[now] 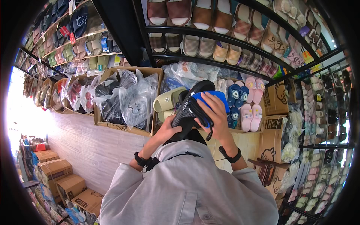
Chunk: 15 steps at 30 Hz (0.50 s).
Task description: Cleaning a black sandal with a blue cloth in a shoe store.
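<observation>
My left hand [166,130] grips the heel end of a black slide slipper [184,112] with a textured footbed and white lettering on it. The slipper is tilted, its toe pointing up and to the right. In my right hand [215,112] is a blue pad-like object [225,102] with a black band and a hanging loop [209,136]; its exact kind is unclear. This object overlaps the slipper's right side; whether they touch cannot be told. Behind the slipper, pale green slides [167,100] lie in a cardboard box, partly covered.
A cardboard box [128,130] of plastic-wrapped dark slippers stands to the left. Pink slippers [251,116] and navy slippers [234,92] lie to the right. Shelves of plaid slippers [192,46] rise ahead. Cartons [71,187] are stacked at lower left by the plank floor [81,135].
</observation>
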Motion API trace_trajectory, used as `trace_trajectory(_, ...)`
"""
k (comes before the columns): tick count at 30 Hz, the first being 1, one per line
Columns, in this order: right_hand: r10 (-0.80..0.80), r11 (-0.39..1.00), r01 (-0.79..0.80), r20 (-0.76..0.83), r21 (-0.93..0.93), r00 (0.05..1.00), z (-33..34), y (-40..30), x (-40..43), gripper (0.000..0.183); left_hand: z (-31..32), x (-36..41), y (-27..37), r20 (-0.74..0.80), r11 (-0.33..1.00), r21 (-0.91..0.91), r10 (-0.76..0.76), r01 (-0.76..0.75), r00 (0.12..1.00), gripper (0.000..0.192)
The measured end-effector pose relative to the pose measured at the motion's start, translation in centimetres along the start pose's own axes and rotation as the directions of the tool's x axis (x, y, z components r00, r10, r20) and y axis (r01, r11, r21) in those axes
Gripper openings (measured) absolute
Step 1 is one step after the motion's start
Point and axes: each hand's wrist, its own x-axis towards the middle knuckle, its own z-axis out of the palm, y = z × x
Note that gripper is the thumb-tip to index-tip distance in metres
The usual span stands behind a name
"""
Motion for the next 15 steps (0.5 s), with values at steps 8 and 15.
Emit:
trace_trajectory(8,-0.113,0.993,0.115,0.098,-0.007,0.989,0.4,-0.5,0.0,0.058,-0.2,0.7,-0.5,-0.013,0.999,0.036,0.039,-0.039,0.999,0.054)
trace_trajectory(15,-0.004,0.999,0.001,-0.056,-0.041,0.998,1.5,-1.3,-0.5,0.057,-0.7,1.2,-0.1,0.021,0.993,0.105,0.053,-0.055,0.998,0.056)
